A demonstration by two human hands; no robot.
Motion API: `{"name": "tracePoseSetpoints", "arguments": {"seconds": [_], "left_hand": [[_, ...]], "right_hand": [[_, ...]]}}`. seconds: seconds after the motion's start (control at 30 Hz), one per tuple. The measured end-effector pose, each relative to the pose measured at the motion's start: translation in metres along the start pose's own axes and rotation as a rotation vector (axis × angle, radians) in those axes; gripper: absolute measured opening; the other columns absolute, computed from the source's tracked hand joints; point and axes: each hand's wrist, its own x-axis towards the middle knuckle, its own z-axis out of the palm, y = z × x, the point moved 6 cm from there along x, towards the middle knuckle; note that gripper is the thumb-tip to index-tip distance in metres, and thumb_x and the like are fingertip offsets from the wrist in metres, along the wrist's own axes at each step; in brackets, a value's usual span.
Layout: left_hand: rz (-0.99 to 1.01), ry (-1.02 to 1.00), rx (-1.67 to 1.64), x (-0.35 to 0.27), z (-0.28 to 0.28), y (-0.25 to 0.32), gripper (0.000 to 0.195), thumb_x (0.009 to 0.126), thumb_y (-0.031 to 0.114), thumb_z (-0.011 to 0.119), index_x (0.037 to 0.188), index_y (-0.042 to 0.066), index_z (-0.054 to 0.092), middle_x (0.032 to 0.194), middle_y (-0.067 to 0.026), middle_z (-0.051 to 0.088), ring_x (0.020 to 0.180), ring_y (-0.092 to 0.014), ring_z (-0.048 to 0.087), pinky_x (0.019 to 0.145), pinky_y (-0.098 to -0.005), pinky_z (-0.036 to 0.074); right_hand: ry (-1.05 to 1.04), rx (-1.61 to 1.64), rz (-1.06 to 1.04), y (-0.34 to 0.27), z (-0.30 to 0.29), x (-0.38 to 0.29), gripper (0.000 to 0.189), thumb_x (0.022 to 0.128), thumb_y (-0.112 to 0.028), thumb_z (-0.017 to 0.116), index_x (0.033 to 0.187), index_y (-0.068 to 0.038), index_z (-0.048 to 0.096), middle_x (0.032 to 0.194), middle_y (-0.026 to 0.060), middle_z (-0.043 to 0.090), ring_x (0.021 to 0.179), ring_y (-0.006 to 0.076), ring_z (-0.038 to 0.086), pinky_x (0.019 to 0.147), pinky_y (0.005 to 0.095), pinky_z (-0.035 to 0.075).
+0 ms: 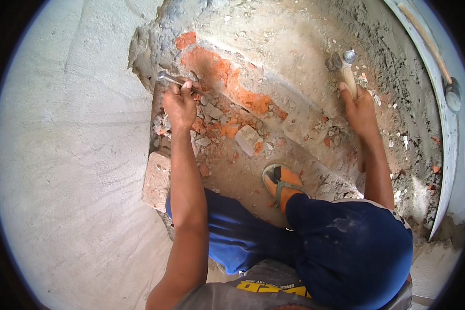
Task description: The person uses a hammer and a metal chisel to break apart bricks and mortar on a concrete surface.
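Observation:
My left hand (181, 104) is closed around a metal chisel (174, 79), beside the broken edge of the plastered wall. One bright end of the chisel sticks out to the upper left; its other end points down to the right toward exposed orange brick (224, 73). In my right hand (360, 112) is the wooden handle of a hammer (341, 60), gripped below its metal head. The hammer is apart from the chisel, over the dusty ground at the right.
Broken masonry (249, 139) and rubble lie below the exposed brick. A block (157, 180) stands against the plastered wall (81, 155). My sandalled foot (285, 182) is on the dusty ground. At the right, a wooden-handled tool (426, 38) lies near a curved pale edge (449, 151).

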Motion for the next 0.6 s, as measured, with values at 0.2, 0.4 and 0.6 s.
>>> {"name": "tracePoseSetpoints", "arguments": {"seconds": [0.2, 0.4, 0.6], "left_hand": [[0.181, 0.115, -0.218, -0.004, 0.032, 0.023, 0.016, 0.109, 0.009, 0.058, 0.103, -0.004, 0.065, 0.099, -0.0161, 0.075, 0.094, -0.023, 0.075, 0.089, -0.039, 0.067], [-0.025, -0.034, 0.049, -0.01, 0.031, 0.015, 0.022, 0.11, 0.016, 0.057, 0.098, -0.002, 0.063, 0.089, -0.0156, 0.076, 0.089, -0.023, 0.076, 0.086, -0.0408, 0.065], [0.001, -0.134, 0.163, -0.018, 0.028, 0.032, 0.025, 0.111, 0.015, 0.057, 0.097, -0.003, 0.066, 0.087, -0.0128, 0.076, 0.085, -0.019, 0.076, 0.075, -0.0361, 0.065]], "right_hand": [[-0.024, -0.011, 0.021, -0.007, 0.001, -0.001, 0.045, 0.106, -0.036, 0.066, 0.093, 0.006, 0.067, 0.068, 0.014, 0.063, 0.061, 0.0212, 0.061, 0.06, 0.0418, 0.05], [-0.037, -0.015, 0.033, -0.01, 0.001, -0.003, 0.044, 0.105, -0.035, 0.066, 0.094, 0.007, 0.067, 0.069, 0.0149, 0.064, 0.062, 0.0226, 0.062, 0.06, 0.0424, 0.05], [-0.026, -0.048, 0.011, -0.011, 0.002, -0.003, 0.043, 0.104, -0.036, 0.067, 0.096, 0.006, 0.067, 0.069, 0.015, 0.064, 0.062, 0.0247, 0.062, 0.062, 0.0437, 0.05]]}}
